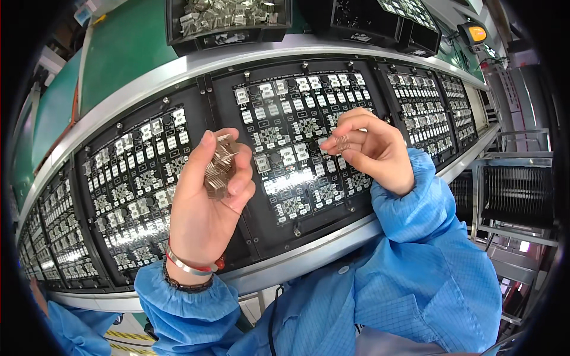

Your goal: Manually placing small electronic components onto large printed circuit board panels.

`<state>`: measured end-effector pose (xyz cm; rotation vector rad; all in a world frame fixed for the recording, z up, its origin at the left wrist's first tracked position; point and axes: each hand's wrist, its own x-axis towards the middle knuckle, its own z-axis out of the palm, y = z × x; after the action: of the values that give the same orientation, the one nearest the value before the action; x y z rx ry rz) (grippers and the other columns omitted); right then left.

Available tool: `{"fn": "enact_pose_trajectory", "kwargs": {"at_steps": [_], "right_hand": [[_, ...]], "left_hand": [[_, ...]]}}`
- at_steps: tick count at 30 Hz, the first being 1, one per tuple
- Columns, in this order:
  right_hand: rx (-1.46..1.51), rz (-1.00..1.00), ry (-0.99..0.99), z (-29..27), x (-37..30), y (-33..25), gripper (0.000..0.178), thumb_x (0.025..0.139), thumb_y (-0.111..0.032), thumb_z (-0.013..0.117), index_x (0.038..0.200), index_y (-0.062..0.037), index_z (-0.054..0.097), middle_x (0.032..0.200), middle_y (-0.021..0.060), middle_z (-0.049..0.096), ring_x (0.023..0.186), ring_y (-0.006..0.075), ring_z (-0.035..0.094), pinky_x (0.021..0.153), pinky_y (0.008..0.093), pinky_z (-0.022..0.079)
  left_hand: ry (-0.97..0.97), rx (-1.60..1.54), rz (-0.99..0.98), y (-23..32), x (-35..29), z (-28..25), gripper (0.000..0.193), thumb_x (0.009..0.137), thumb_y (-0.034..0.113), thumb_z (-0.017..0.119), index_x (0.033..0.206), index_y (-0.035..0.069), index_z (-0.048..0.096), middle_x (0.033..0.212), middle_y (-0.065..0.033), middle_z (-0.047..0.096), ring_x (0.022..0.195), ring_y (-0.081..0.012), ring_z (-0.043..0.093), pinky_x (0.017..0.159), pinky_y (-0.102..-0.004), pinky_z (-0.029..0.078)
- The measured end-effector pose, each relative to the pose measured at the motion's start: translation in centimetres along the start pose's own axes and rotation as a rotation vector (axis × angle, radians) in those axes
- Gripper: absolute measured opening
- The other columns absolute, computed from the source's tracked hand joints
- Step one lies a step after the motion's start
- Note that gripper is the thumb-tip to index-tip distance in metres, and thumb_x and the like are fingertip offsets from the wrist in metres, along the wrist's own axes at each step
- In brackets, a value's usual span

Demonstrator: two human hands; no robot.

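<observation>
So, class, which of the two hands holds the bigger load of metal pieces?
The left hand: a heap of metal pieces lies in it, while the right hand pinches just a small comb-like piece.

no readable text, labels; no legible numbers

One left hand (pixel 200 216) and one right hand (pixel 385 151) hold metal pieces (pixel 219 169), too many to count in the left, seemingly one in the right. At least five board-filled trays (pixel 261 231), one pieces bin (pixel 228 39), one orange lamp (pixel 477 33) and one co-worker's sleeve (pixel 80 329) appear.
</observation>
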<state>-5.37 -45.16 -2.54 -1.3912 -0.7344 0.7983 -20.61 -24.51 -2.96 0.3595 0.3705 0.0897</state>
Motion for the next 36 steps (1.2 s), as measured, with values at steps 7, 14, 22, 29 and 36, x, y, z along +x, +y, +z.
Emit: {"fn": "enact_pose_trajectory", "kwargs": {"at_steps": [7, 14, 22, 29, 36], "right_hand": [[-0.294, -0.142, -0.097, -0.1, 0.5, 0.2, 0.028, 0.076, 0.013, 0.056, 0.101, 0.0024, 0.062, 0.107, 0.0089, 0.052, 0.1, 0.0164, 0.054, 0.086, 0.0279, 0.047], [-0.748, -0.237, -0.115, 2.1, 2.3, 0.1, 0.026, 0.068, 0.009, 0.062, 0.091, -0.0009, 0.066, 0.096, 0.0094, 0.059, 0.09, 0.0206, 0.059, 0.079, 0.0304, 0.048], [-1.084, -0.306, -0.195, 2.8, 3.0, 1.2, 0.032, 0.066, 0.005, 0.065, 0.096, -0.0042, 0.062, 0.091, 0.0096, 0.06, 0.087, 0.0263, 0.06, 0.076, 0.0337, 0.049], [-1.127, -0.314, -0.197, 2.9, 3.1, 1.2, 0.035, 0.065, 0.006, 0.063, 0.098, -0.0039, 0.06, 0.088, 0.01, 0.06, 0.083, 0.0264, 0.059, 0.073, 0.0344, 0.049], [-1.155, -0.354, -0.182, 3.0, 3.1, 1.3, 0.036, 0.065, 0.007, 0.063, 0.099, -0.0044, 0.059, 0.087, 0.0094, 0.06, 0.081, 0.0267, 0.059, 0.072, 0.0349, 0.049]], "left_hand": [[0.049, 0.126, 0.01, -1.0, 0.1, -0.2, 0.028, 0.092, 0.026, 0.054, 0.108, 0.003, 0.055, 0.093, -0.0072, 0.06, 0.066, -0.0084, 0.047, 0.059, -0.0213, 0.039], [0.049, 0.08, 0.102, -1.5, 0.3, -0.5, 0.023, 0.089, 0.015, 0.059, 0.109, 0.003, 0.057, 0.101, -0.0108, 0.061, 0.069, -0.0066, 0.046, 0.061, -0.0186, 0.04], [0.107, 0.085, 0.096, -1.3, 0.0, 0.2, 0.024, 0.092, 0.014, 0.052, 0.113, 0.001, 0.054, 0.109, -0.0158, 0.057, 0.065, -0.007, 0.044, 0.054, -0.0195, 0.038], [0.104, 0.091, 0.103, -1.4, 0.2, 0.0, 0.025, 0.092, 0.014, 0.052, 0.113, 0.001, 0.054, 0.108, -0.0159, 0.057, 0.065, -0.0076, 0.044, 0.054, -0.0196, 0.038], [0.098, 0.097, 0.101, -1.5, 0.2, 0.1, 0.025, 0.093, 0.014, 0.051, 0.113, 0.0, 0.054, 0.109, -0.0158, 0.057, 0.066, -0.0075, 0.044, 0.054, -0.0196, 0.038]]}}
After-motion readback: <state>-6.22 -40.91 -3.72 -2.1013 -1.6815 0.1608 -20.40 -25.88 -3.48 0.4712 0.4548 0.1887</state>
